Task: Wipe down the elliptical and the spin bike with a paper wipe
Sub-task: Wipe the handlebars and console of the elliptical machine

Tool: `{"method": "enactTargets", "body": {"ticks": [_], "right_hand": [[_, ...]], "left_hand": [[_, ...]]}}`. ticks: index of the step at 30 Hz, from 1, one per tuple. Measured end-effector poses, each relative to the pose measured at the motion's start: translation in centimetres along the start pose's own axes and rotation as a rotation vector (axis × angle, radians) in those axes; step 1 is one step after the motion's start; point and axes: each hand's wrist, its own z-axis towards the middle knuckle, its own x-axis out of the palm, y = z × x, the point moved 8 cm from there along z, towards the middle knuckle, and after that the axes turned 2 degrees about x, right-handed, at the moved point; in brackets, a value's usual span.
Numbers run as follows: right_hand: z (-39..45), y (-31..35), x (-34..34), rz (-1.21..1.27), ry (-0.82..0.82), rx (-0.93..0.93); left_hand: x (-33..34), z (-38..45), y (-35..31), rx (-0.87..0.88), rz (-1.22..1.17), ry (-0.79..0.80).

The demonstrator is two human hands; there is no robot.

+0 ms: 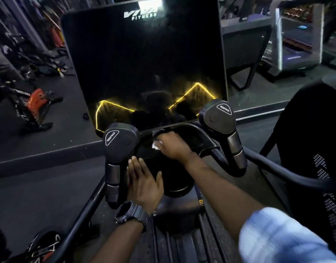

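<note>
Spin bike [36,103]: seen far left on the gym floor, orange and black, well apart from both hands; judged not yet wiped.
Left grip [121,141]: marked RESISTANCE, just beside the left hand.
Left hand [144,183]: laid flat with straight fingers on the dark tray below the screen; nothing is held (a watch [129,213] is worn on the wrist).
Elliptical [144,63]: black console screen at centre, yellow lines reflected in it.
Paper wipe [156,144]: white, bunched, pinched in the right hand against the tray.
Right hand [174,147]: fingers curled round the wipe, near the screen's lower edge.
Right grip [218,118]: no hand on it.
Risk: thin paper may tear or shed on the tray edges; grips may be skipped.
Hidden: pedals, tray corners lost in darkness; most of the wipe is covered by fingers.
</note>
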Motion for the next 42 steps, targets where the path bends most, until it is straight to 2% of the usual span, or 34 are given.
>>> {"method": "enactTargets", "body": {"ticks": [3, 7, 9, 11, 13, 15, 19, 21, 23, 25, 27, 30, 32, 34, 36, 38, 40, 42], "right_hand": [[-0.2, 2.2, 1.2, 0.062, -0.004, -0.086], [-0.2, -1.0, -0.3, -0.005, -0.152, 0.036], [0.5, -0.5, -0.5, -0.049, -0.165, 0.049], [1.1, 2.5, 0.8, -0.045, -0.085, -0.068], [0.3, 5.4, 2.3, -0.071, 0.002, -0.260], [-0.9, 5.4, 2.6, -0.116, 0.050, -0.367], [1.6, 0.8, 0.3, -0.212, -0.067, -0.045], [2.1, 3.0, 1.6, -0.172, -0.068, -0.070], [0.9, 6.6, 3.7, -0.129, 0.010, -0.218], [-1.2, 7.3, 4.1, -0.241, 0.059, -0.350], [-0.7, 5.0, 2.8, -0.312, 0.030, -0.273], [2.1, 2.9, 1.1, -0.219, -0.111, -0.090], [2.6, 5.4, 2.9, -0.108, 0.018, -0.153], [1.2, 8.1, 4.7, -0.060, 0.189, -0.343], [0.1, 8.2, 4.4, -0.083, 0.232, -0.498], [1.2, 5.9, 2.8, -0.144, 0.137, -0.436], [2.3, 4.2, 2.4, -0.219, 0.078, -0.280], [1.1, 6.3, 4.2, -0.207, 0.177, -0.345]], "left_hand": [[-0.3, -0.1, -0.1, -0.002, 0.013, -0.042], [-0.3, -0.3, -0.1, -0.022, 0.021, -0.073], [-0.2, -0.2, 0.1, -0.031, 0.029, -0.081], [-0.2, -0.2, 0.1, -0.050, 0.028, -0.092], [-0.3, -0.1, 0.3, -0.077, 0.003, -0.106], [-0.2, -0.2, 0.4, -0.077, 0.005, -0.099], [-0.1, -0.6, 0.5, -0.085, 0.037, -0.091], [0.0, -0.6, 0.5, -0.066, 0.056, -0.106], [0.0, -0.4, 0.8, -0.056, 0.064, -0.120], [0.3, -0.3, 0.9, -0.054, 0.066, -0.109], [0.1, -0.5, 0.7, -0.089, 0.045, -0.098], [0.2, -0.4, 0.4, -0.073, 0.065, -0.073], [0.1, -0.4, 0.4, -0.071, 0.070, -0.081], [0.0, -0.5, 0.5, -0.084, 0.058, -0.087], [-0.2, -0.5, 0.7, -0.094, 0.027, -0.090], [-0.1, -0.5, 0.7, -0.078, 0.046, -0.062], [0.2, -0.4, 0.8, -0.061, 0.065, -0.032], [-0.1, -0.4, 0.7, -0.041, 0.052, -0.025]]}}
